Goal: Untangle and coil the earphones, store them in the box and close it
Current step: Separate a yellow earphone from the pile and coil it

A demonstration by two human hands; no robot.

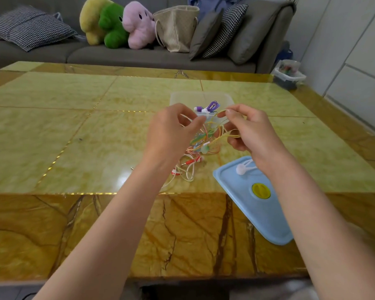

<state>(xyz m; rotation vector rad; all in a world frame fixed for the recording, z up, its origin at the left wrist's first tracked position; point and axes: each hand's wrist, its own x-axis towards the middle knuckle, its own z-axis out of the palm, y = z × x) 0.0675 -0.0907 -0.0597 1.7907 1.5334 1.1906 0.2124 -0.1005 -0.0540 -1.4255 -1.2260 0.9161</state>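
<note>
Earphones (200, 144) (a tangled bundle): left hand (171, 131) and right hand (249, 131) each pinch cords.

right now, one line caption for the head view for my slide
Both hands pick at tangled earphones before an open box, lid aside.

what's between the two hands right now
In the head view, a tangle of earphones hangs between the left hand and right hand.

Beyond your hands: sofa clutter

Past your hands you see a grey sofa (121, 55) holding plush toys (117, 24), a woven bag (178, 29) and checked cushions (28, 27).
</note>
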